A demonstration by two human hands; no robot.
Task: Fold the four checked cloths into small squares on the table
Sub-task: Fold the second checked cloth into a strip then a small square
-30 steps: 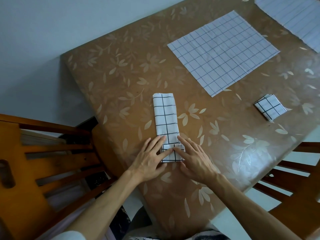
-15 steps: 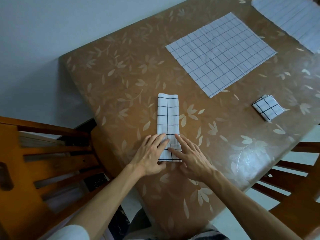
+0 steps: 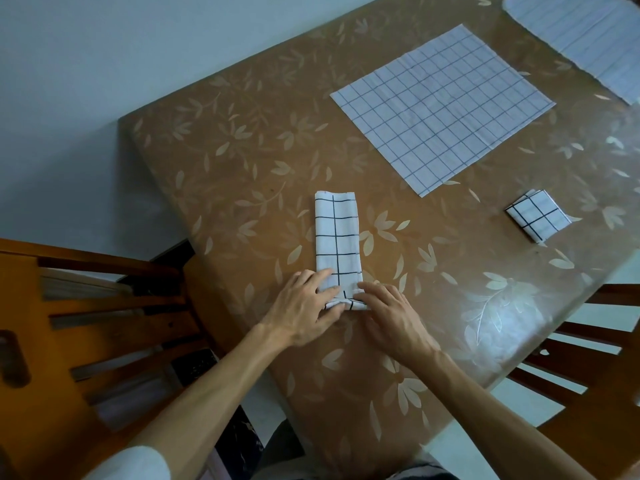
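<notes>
The counter (image 3: 242,150) carries four checked cloths. The unfolded cloth (image 3: 443,105) lies flat at far centre. A second cloth (image 3: 581,39), cut by the frame edge, appears unfolded at far right. The folded strip (image 3: 336,237) lies at near centre, long axis running away from the person. The left hand (image 3: 304,306) and right hand (image 3: 391,317) press its near end, fingers extended, gripping nothing. The small folded square (image 3: 536,216) rests well apart, to the right

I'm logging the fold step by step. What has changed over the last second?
The right hand slid off the middle of the folded strip to its near right corner, uncovering the centre line. The left hand barely moved and rests on the near left. Strip, flat cloth and small folded square stayed put.
</notes>
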